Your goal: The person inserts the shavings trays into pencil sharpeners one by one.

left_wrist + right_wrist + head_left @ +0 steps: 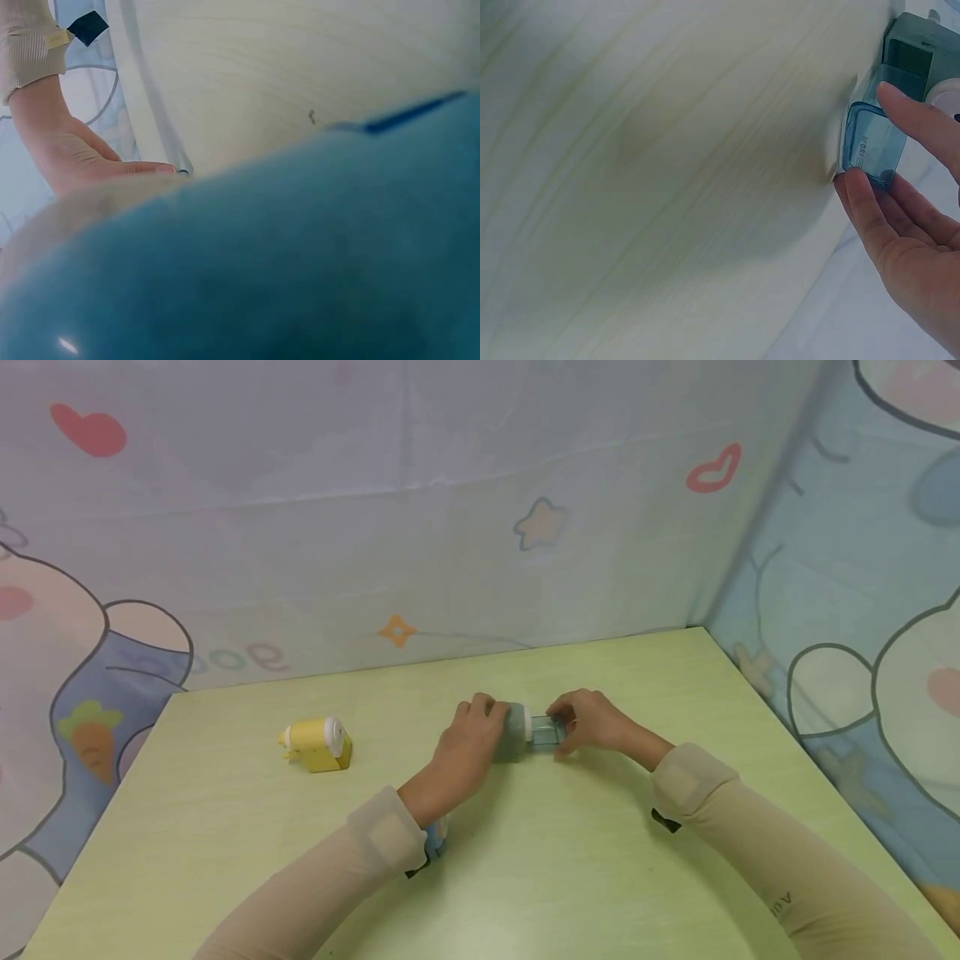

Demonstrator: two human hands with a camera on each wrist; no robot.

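Note:
Near the middle of the table, my left hand (467, 747) grips the grey-green body of a pencil sharpener (513, 732) lying with its white-rimmed end to the right. My right hand (592, 722) pinches the clear bluish drawer (875, 142) between thumb and fingers. That drawer sticks partly out of the sharpener's body, whose open cavity (909, 60) shows in the right wrist view. A blue object (437, 837) sits beneath my left wrist, mostly hidden. A large blurred blue surface (262, 262) fills the lower left wrist view, covering my left hand.
A yellow pencil sharpener (318, 745) with a white round front stands on the left of the pale green table (225, 827). Printed cloth walls (450, 560) rise behind the table and at its sides.

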